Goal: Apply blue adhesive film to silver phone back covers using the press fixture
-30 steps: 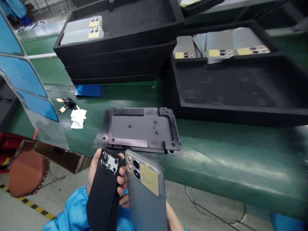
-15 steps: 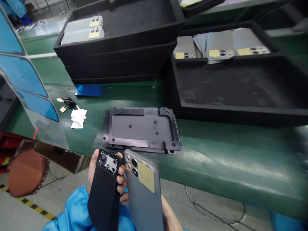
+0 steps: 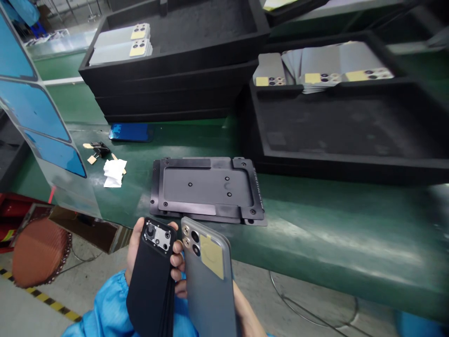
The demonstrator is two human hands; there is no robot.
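At the lower middle, my left hand (image 3: 177,262) is wrapped round a stack of black phone back covers (image 3: 152,285), fingers on the right edge and thumb on the left. The top cover has a metal camera plate at its upper end. Right beside it, my right hand (image 3: 247,311) grips a grey phone back cover (image 3: 210,297) with camera rings and a yellow sticker. The fingers of that hand are mostly hidden behind the cover. Ahead of both hands, a black jig (image 3: 206,187) with a shallow phone-shaped recess lies on the green bench.
Stacked black trays (image 3: 168,86) stand at the back, the top one holding grey covers (image 3: 121,44). Another black tray (image 3: 351,121) with more covers is at right. White tissue (image 3: 114,173), a binder clip (image 3: 100,149) and a blue shiny panel (image 3: 129,132) lie left. A clear sheet with blue panels (image 3: 33,110) rises at far left.
The grey cover in my right hand has shifted very slightly left. The black covers in my left hand tilt a touch further left at the bottom. Everything else looks the same.
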